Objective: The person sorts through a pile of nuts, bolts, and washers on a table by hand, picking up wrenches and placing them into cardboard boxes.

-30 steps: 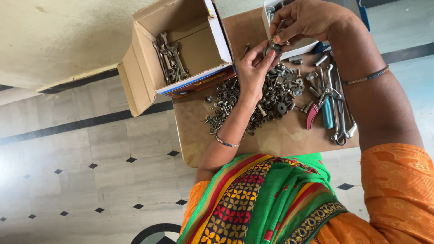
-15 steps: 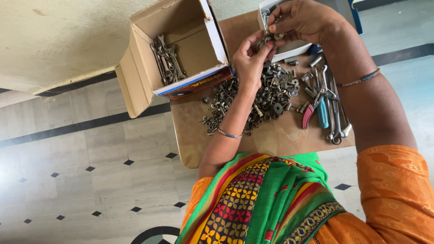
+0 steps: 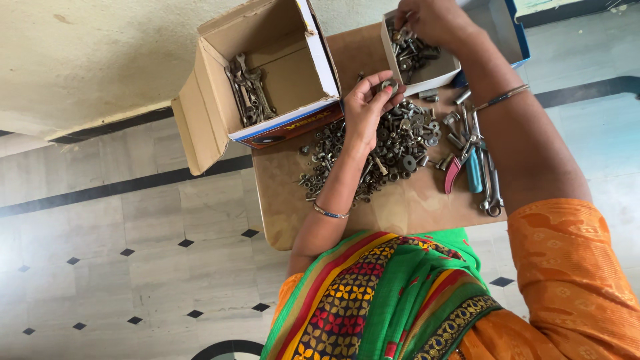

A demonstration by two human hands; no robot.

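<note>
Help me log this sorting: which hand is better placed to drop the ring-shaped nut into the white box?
Probably the left hand: it holds the nut beside the white box; the right hand reaches into it.

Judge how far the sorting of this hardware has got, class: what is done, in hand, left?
Done: spanners lie in the cardboard box, some bolts in the small white box. In hand: the right hand reaches into that box; the left hand holds a washer. Left: a big pile of nuts and bolts, plus pliers.
</note>
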